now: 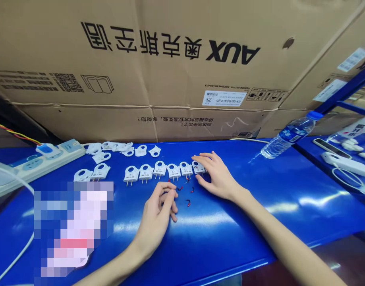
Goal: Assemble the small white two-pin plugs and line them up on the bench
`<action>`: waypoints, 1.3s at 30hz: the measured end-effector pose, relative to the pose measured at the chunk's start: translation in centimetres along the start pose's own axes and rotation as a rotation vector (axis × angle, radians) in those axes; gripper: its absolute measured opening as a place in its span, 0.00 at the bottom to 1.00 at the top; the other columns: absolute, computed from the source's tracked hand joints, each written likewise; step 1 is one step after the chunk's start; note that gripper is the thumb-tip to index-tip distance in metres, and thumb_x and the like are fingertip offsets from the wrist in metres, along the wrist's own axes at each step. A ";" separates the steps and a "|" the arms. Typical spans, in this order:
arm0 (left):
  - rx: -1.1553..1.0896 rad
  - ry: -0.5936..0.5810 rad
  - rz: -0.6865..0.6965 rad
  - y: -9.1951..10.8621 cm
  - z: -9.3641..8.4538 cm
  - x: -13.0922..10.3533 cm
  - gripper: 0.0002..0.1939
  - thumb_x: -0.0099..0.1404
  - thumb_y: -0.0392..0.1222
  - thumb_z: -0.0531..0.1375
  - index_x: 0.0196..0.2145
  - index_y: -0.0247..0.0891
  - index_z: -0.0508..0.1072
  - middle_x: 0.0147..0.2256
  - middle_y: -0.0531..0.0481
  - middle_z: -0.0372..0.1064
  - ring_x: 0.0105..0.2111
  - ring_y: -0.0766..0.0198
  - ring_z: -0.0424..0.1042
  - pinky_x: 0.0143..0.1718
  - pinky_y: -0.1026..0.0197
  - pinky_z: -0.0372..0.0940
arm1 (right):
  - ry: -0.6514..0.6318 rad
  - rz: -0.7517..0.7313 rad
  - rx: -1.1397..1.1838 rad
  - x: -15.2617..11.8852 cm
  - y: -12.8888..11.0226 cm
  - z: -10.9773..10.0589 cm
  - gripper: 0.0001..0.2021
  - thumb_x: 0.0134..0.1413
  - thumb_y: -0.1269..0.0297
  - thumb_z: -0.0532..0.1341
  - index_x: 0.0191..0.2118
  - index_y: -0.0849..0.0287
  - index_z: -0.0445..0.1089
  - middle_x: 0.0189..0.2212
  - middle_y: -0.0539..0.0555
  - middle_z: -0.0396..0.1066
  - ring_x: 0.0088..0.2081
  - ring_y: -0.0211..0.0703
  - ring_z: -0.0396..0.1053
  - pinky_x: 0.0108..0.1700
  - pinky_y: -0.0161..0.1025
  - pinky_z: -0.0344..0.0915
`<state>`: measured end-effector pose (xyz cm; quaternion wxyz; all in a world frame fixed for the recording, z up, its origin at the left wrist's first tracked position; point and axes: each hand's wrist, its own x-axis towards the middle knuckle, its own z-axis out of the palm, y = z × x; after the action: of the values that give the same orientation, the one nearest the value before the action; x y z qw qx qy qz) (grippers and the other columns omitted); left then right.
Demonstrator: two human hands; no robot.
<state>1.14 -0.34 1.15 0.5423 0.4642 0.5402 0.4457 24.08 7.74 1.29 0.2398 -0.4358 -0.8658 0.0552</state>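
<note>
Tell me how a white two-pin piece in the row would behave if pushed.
The white two-pin piece probably stays stiff, as its shell looks like plastic. It may slide easily on the glossy blue table. Its flat shape makes rolling unlikely.

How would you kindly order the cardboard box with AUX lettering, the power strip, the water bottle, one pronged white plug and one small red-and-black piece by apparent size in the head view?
Largest to smallest:
cardboard box
power strip
water bottle
white plug
red-and-black piece

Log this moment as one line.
left hand: near red-black pieces | right hand: at row of white plugs, right end | water bottle: farther right
</note>
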 end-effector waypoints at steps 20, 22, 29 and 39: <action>-0.053 0.014 -0.012 -0.2 0.0 0.2 0.22 0.67 0.62 0.60 0.46 0.42 0.66 0.35 0.54 0.67 0.25 0.66 0.69 0.22 0.59 0.71 | -0.045 -0.070 0.019 0.7 -1.0 2.2 0.28 0.65 0.68 0.57 0.69 0.58 0.61 0.61 0.60 0.72 0.67 0.57 0.62 0.73 0.71 0.48; -0.051 0.012 -0.011 -0.3 0.0 0.2 0.22 0.67 0.62 0.60 0.46 0.42 0.66 0.35 0.54 0.66 0.26 0.66 0.69 0.22 0.59 0.71 | -0.046 -0.072 0.026 0.7 -1.0 2.1 0.27 0.64 0.68 0.58 0.68 0.59 0.62 0.59 0.60 0.74 0.65 0.57 0.64 0.73 0.72 0.48; -0.022 0.004 -0.014 -0.2 0.0 0.2 0.21 0.68 0.62 0.59 0.46 0.42 0.67 0.35 0.53 0.68 0.25 0.65 0.70 0.23 0.58 0.72 | 0.011 -0.059 0.044 0.7 -1.2 2.1 0.22 0.62 0.68 0.62 0.61 0.58 0.67 0.51 0.58 0.78 0.59 0.56 0.69 0.73 0.74 0.46; -0.008 -0.058 -0.010 -0.1 -0.1 0.1 0.25 0.69 0.63 0.57 0.52 0.42 0.67 0.36 0.52 0.68 0.28 0.64 0.70 0.24 0.60 0.71 | 0.297 -0.085 0.086 0.1 -2.6 1.5 0.21 0.61 0.68 0.62 0.59 0.54 0.68 0.51 0.55 0.78 0.55 0.53 0.71 0.71 0.70 0.54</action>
<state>1.03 -0.25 1.02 0.5616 0.4722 0.5249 0.4314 21.45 6.42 0.82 0.3857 -0.3912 -0.8354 0.0171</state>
